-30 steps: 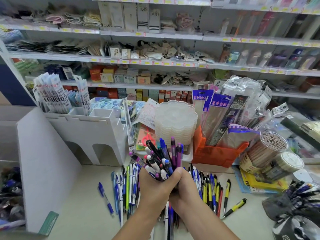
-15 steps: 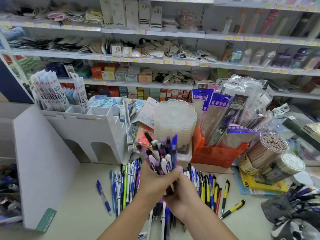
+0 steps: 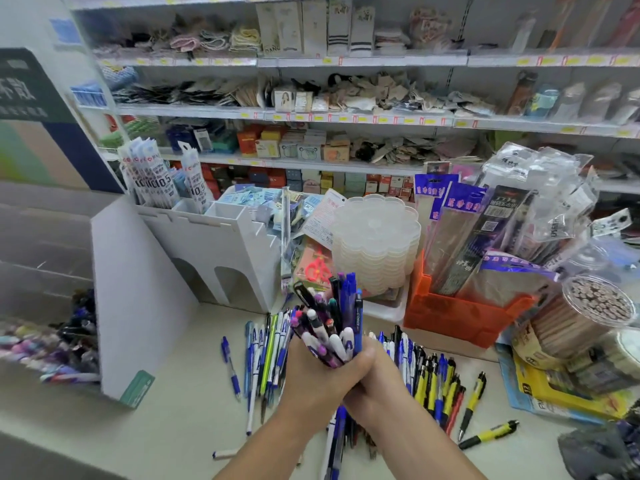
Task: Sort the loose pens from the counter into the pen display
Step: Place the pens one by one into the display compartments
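Both hands wrap round one thick bundle of pens (image 3: 329, 323), upright over the counter (image 3: 173, 420). My left hand (image 3: 311, 379) grips it from the left, my right hand (image 3: 374, 386) from the right, fingers overlapping. Blue, purple, black and white pen ends stick out above; more barrels hang below. Loose pens lie in two rows under the hands: a blue and white row (image 3: 263, 355) to the left, a yellow, blue and black row (image 3: 436, 382) to the right. The white cardboard pen display (image 3: 131, 306) stands at the left, with pens (image 3: 62, 341) in its trays.
A white castle-shaped holder (image 3: 221, 244) with packaged refills stands behind the pens. A stack of clear plastic lids (image 3: 375, 244), an orange bin (image 3: 460, 313) of packets and round pencil tubs (image 3: 588, 317) crowd the right. Stocked shelves fill the background.
The bundle has been squared up, its ends now closer together and more upright. The view has turned left, bringing more of the pen display into sight.
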